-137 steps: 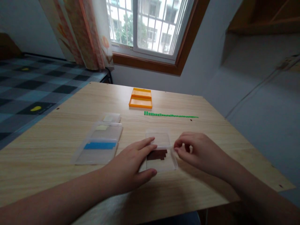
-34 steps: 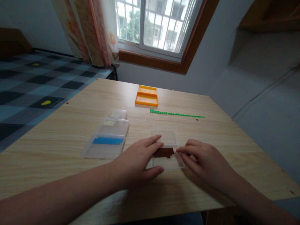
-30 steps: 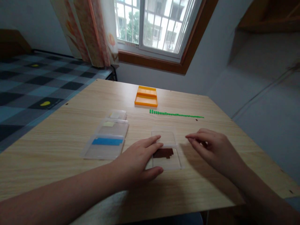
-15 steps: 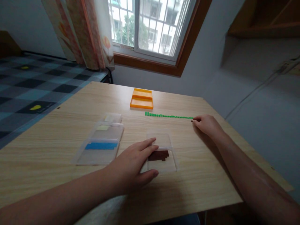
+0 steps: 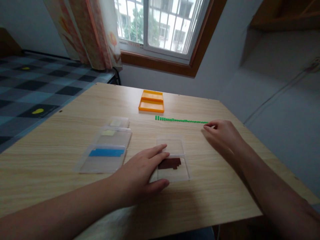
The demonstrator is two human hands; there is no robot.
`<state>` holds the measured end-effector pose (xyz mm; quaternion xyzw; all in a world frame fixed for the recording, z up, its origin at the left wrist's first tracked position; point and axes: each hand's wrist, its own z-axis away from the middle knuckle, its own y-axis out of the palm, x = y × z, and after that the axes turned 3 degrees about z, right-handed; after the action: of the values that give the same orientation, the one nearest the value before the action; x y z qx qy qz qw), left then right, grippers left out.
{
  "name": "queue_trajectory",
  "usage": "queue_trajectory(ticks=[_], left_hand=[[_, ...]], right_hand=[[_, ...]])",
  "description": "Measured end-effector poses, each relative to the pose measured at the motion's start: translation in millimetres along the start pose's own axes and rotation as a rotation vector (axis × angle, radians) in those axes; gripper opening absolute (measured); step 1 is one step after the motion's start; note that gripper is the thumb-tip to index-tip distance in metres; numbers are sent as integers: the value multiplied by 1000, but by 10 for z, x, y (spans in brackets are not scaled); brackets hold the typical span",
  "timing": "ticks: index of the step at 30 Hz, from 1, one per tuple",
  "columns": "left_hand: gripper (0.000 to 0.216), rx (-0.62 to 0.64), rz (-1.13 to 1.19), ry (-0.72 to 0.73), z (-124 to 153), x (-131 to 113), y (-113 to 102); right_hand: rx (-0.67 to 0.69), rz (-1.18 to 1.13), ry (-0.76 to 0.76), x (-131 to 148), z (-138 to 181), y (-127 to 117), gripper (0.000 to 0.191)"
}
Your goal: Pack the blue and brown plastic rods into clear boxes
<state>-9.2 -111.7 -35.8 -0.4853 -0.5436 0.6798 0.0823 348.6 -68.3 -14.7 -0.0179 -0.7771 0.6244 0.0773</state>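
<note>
My left hand [image 5: 143, 173] lies with its fingers spread over the left edge of an opened clear plastic case [image 5: 183, 166]. Inside the case's near half is a stepped block of dark brown strips [image 5: 170, 163], partly under my fingertips. Farther off, my right hand [image 5: 222, 130] is closed in a pinch just above the tabletop, at the right end of a long row of small green pieces [image 5: 175, 119]. Whatever is between its fingertips is too small or hidden to make out. The green pieces are taller at the row's left end.
To the left lie overlapping clear cases [image 5: 105, 165], one with blue strips [image 5: 107, 152] and others with pale pieces. An opened orange case [image 5: 151, 106] sits near the far edge of the wooden table [image 5: 62, 146]. A wall and window stand behind, a bed at left.
My right hand's fingertips have drawn together, and the small dark piece seen at them before is now out of sight. My left hand has stayed on the clear case. The view has shifted slightly.
</note>
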Motion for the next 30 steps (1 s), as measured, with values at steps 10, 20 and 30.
queue_trajectory(ticks=[10, 20, 30], left_hand=[[66, -20, 27, 7, 6, 1, 3], [68, -15, 7, 11, -1, 8, 15], [67, -10, -3, 6, -11, -10, 8]], right_hand=[[340, -519, -822, 671, 707, -316, 19], [414, -408, -841, 787, 777, -250, 20], [437, -486, -906, 718, 737, -316, 27]])
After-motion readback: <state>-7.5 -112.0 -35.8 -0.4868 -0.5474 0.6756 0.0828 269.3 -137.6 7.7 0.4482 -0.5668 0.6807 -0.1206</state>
